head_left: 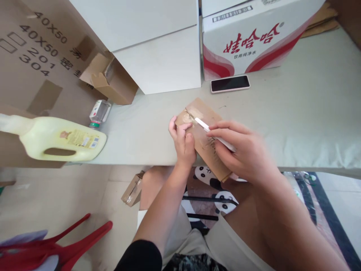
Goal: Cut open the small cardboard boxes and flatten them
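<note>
A narrow brown cardboard box lies slanted across the front edge of the light-covered table, its near end jutting over my lap. Clear tape shows along its upper seam. My left hand is wrapped round the box's far left end, thumb and fingers closed on it. In my right hand is a slim white utility knife, gripped between thumb and fingers. Its tip points at the taped seam, close to my left fingers. Whether the blade is cutting into the tape I cannot tell.
Behind the box lie a phone and a white-and-red carton, beside stacked white boxes. To the left are an open cardboard box, a clear bottle and a yellow jug. A small box rests on the floor.
</note>
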Demonstrator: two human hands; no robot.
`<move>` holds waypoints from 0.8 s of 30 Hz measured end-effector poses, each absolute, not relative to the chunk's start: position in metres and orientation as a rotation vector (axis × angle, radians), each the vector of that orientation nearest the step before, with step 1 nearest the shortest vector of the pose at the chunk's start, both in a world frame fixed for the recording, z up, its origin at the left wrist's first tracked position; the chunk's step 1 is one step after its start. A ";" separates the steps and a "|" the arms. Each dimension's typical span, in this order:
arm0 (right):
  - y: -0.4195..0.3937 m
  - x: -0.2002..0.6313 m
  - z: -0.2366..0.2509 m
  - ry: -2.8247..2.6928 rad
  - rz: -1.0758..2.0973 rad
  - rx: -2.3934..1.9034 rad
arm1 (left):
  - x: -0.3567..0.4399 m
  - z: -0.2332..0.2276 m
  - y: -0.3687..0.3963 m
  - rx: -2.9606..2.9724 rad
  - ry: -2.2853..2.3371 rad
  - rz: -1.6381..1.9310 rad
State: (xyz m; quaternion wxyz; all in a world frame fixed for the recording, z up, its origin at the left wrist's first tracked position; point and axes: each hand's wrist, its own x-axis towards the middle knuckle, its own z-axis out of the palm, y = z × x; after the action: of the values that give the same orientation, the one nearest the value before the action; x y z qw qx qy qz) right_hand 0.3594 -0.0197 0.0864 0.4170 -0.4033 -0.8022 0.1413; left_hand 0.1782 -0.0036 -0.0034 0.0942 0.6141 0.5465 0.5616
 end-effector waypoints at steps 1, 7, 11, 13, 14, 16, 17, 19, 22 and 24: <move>-0.020 0.358 0.085 -2.014 0.342 -1.031 | 0.178 -0.004 -0.004 1.828 1.620 1.664; -0.020 0.349 0.083 -2.003 0.258 -1.117 | 0.177 -0.004 -0.004 1.844 1.641 1.636; -0.021 0.350 0.086 -1.968 0.293 -1.108 | 0.177 -0.003 -0.004 1.835 1.604 1.653; -0.023 0.351 0.088 -1.974 0.353 -1.056 | 0.178 -0.002 -0.005 1.832 1.608 1.662; -0.024 0.352 0.090 -1.975 0.388 -1.026 | 0.178 -0.001 -0.005 1.830 1.619 1.660; -0.027 0.353 0.092 -1.966 0.455 -0.978 | 0.179 -0.001 -0.006 1.820 1.643 1.655; -0.028 0.353 0.093 -1.962 0.484 -0.960 | 0.179 0.000 -0.007 1.814 1.649 1.652; -0.029 0.352 0.095 -1.959 0.527 -0.928 | 0.179 0.000 -0.007 1.799 1.654 1.643; -0.030 0.352 0.098 -1.991 0.555 -0.879 | 0.178 -0.002 -0.008 1.777 1.669 1.609; -0.030 0.353 0.098 -2.027 0.579 -0.844 | 0.178 -0.003 -0.008 1.784 1.684 1.584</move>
State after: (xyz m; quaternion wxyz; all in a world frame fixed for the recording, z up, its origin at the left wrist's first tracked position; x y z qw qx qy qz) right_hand 0.3530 -0.0296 0.0985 0.4219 -0.3369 -0.8093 0.2313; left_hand 0.1776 -0.0078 -0.0032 0.1105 0.6073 0.5730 0.5391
